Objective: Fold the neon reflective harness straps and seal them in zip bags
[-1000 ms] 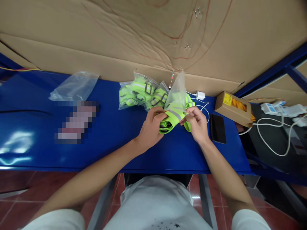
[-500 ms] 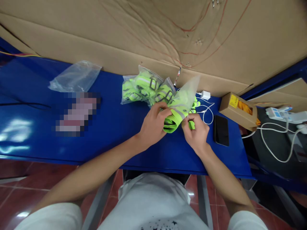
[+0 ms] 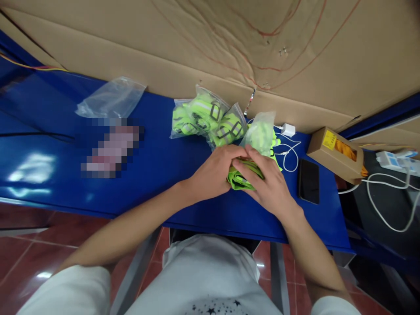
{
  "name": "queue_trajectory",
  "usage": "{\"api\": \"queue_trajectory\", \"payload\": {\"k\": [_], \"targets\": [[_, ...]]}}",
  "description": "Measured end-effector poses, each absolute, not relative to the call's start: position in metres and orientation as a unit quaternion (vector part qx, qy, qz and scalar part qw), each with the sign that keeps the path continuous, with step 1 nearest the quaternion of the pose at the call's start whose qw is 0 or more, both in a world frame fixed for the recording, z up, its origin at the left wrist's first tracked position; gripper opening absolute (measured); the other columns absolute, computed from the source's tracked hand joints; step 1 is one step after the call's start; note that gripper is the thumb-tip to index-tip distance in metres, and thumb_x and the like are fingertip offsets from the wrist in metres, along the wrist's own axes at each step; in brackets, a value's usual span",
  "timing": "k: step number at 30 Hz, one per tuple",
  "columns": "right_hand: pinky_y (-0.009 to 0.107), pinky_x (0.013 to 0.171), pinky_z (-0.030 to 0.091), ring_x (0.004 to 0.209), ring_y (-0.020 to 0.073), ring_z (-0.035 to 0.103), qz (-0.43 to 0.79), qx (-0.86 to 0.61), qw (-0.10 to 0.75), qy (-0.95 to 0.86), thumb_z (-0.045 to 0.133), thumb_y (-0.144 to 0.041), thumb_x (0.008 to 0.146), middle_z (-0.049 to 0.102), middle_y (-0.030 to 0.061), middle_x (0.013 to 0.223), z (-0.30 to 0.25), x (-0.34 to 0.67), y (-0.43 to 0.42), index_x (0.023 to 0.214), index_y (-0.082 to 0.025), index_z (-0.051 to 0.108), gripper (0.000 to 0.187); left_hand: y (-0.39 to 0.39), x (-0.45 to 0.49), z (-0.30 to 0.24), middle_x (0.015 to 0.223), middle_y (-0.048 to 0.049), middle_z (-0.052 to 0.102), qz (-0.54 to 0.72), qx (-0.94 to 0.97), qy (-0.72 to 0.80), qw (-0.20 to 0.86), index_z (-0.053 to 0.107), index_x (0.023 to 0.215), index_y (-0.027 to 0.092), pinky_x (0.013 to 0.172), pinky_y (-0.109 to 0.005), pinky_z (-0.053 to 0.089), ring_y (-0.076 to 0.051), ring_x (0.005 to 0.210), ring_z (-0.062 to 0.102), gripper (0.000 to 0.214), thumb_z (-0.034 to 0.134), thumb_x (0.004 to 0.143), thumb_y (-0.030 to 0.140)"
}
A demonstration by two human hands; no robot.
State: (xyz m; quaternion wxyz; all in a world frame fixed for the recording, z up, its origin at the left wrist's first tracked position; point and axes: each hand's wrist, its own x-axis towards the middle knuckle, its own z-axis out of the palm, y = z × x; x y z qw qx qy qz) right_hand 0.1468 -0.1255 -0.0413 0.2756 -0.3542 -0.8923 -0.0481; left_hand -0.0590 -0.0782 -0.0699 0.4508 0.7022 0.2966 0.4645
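Observation:
Between my two hands is a rolled neon-yellow reflective strap [image 3: 242,178] with a grey stripe. My left hand [image 3: 218,170] grips its left side. My right hand [image 3: 271,179] wraps over its top and right side, fingers closed on it. Just behind the hands stands a clear plastic bag [image 3: 260,129] with neon-yellow material showing through; whether it encloses the strap I hold cannot be made out. Beyond my left hand lie several zip bags [image 3: 205,113] packed with similar neon straps and dark buckles.
An empty-looking plastic bag [image 3: 113,98] and a pixelated item [image 3: 113,151] lie on the blue table [image 3: 147,170] at left. To the right are a black phone [image 3: 308,181], a white charger with cable [image 3: 288,129] and a cardboard box [image 3: 334,153]. A cardboard wall [image 3: 147,57] rises behind.
My right hand has moved from the strap's right side up over its top, closer to my left hand. The strap roll looks more compact, and the view has shifted slightly.

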Motion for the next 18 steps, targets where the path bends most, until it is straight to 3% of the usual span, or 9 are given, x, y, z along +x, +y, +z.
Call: {"api": "queue_trajectory", "payload": {"k": [4, 7, 12, 14, 18], "targets": [[0.049, 0.108, 0.055, 0.130, 0.0304, 0.064, 0.015, -0.346, 0.310, -0.885, 0.072, -0.028, 0.096, 0.068, 0.0124, 0.137, -0.033, 0.144, -0.133, 0.155, -0.029, 0.046, 0.064, -0.085, -0.069, -0.057, 0.123, -0.0070, 0.067, 0.455, 0.718, 0.228, 0.475, 0.042, 0.147, 0.031, 0.098, -0.042, 0.056, -0.026, 0.111, 0.070, 0.083, 0.086, 0.077, 0.018], [0.047, 0.099, 0.059, 0.115, 0.0285, 0.070, 0.073, -0.372, 0.383, -0.842, 0.077, -0.032, 0.093, 0.073, 0.0088, 0.125, -0.031, 0.146, -0.140, 0.145, -0.030, 0.056, 0.056, -0.083, -0.077, -0.047, 0.124, -0.0071, 0.068, 0.415, 0.707, 0.189, 0.540, 0.035, 0.154, 0.034, 0.097, -0.039, 0.057, -0.025, 0.111, 0.071, 0.093, 0.087, 0.078, 0.022], [0.040, 0.082, 0.062, 0.097, 0.0255, 0.071, 0.178, -0.499, 0.528, -0.663, 0.076, -0.044, 0.092, 0.072, 0.0068, 0.116, -0.041, 0.151, -0.144, 0.134, -0.028, 0.062, 0.047, -0.076, -0.080, -0.039, 0.146, -0.0113, 0.060, 0.365, 0.728, 0.134, 0.565, 0.030, 0.160, 0.033, 0.105, -0.041, 0.054, -0.033, 0.130, 0.063, 0.129, 0.103, 0.054, 0.041], [0.037, 0.077, 0.061, 0.091, 0.0229, 0.070, 0.223, -0.503, 0.550, -0.629, 0.073, -0.047, 0.094, 0.071, 0.0055, 0.113, -0.044, 0.152, -0.141, 0.134, -0.030, 0.062, 0.045, -0.076, -0.078, -0.037, 0.140, -0.0104, 0.065, 0.334, 0.744, 0.176, 0.551, 0.040, 0.156, 0.029, 0.101, -0.038, 0.055, -0.032, 0.127, 0.064, 0.116, 0.100, 0.058, 0.049], [0.040, 0.082, 0.059, 0.099, 0.0251, 0.068, 0.259, -0.473, 0.504, -0.675, 0.079, -0.043, 0.088, 0.069, 0.0060, 0.123, -0.036, 0.156, -0.133, 0.139, -0.033, 0.061, 0.055, -0.078, -0.077, -0.032, 0.099, -0.0023, 0.076, 0.271, 0.765, 0.258, 0.524, 0.067, 0.125, 0.019, 0.076, -0.026, 0.053, -0.020, 0.089, 0.070, 0.062, 0.086, 0.079, 0.055]]}}
